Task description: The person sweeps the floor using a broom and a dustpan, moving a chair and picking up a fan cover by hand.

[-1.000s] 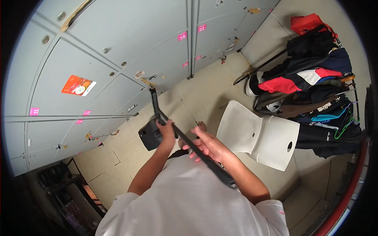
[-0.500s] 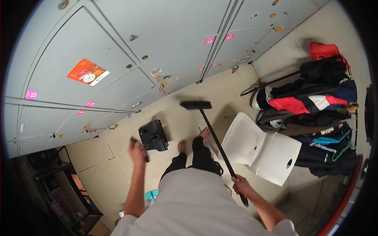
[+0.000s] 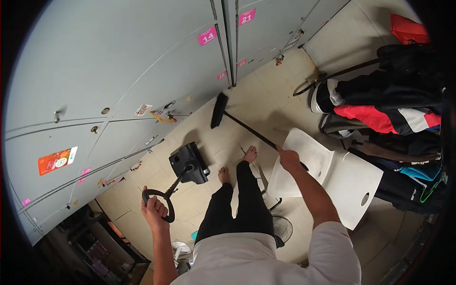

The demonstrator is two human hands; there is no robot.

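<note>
My left hand (image 3: 154,208) grips the looped black handle of a long-handled black dustpan (image 3: 189,163), whose pan rests on the tiled floor just left of my bare feet. My right hand (image 3: 289,159) is closed around the black stick of a broom (image 3: 219,110). The broom head rests on the floor near the foot of the grey lockers, ahead of my feet. The stick runs diagonally from the head back to my right hand, passing over the front of the white chair.
Grey lockers (image 3: 118,71) with pink tags fill the left and top. A white plastic chair (image 3: 332,175) stands close on my right. Jackets and bags (image 3: 394,109) hang on a rack at far right. A small fan (image 3: 282,228) sits on the floor below me.
Both hands held the broom a second ago. Since then my left hand let go and took the dustpan handle, and the broom head swung out toward the lockers.
</note>
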